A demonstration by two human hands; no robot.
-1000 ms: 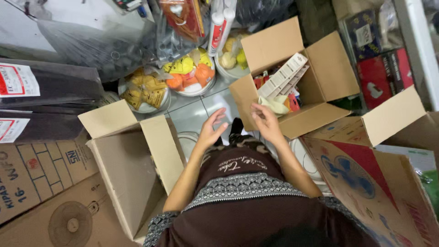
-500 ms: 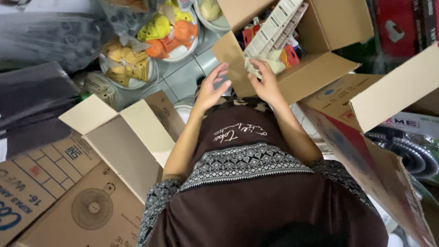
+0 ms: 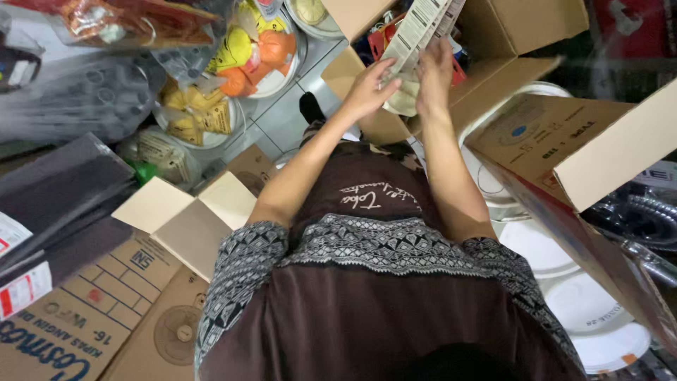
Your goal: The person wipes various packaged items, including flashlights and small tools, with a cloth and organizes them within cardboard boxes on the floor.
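Above the open brown cardboard box (image 3: pixel 493 42), both hands hold a long, flat white printed carton (image 3: pixel 422 29), its long axis slanting up and to the right: left hand (image 3: pixel 370 88) fingers curled on its lower edge, right hand (image 3: pixel 434 74) flat against it. Below the box lies grey tiled floor (image 3: pixel 282 120), crowded with snack bowls (image 3: pixel 201 113) and other cardboard boxes (image 3: pixel 564 141).

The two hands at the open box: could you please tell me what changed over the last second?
Both hands, left hand and right hand, reached forward into the open cardboard box and took hold of the long white printed pack. The snack plates stayed put.
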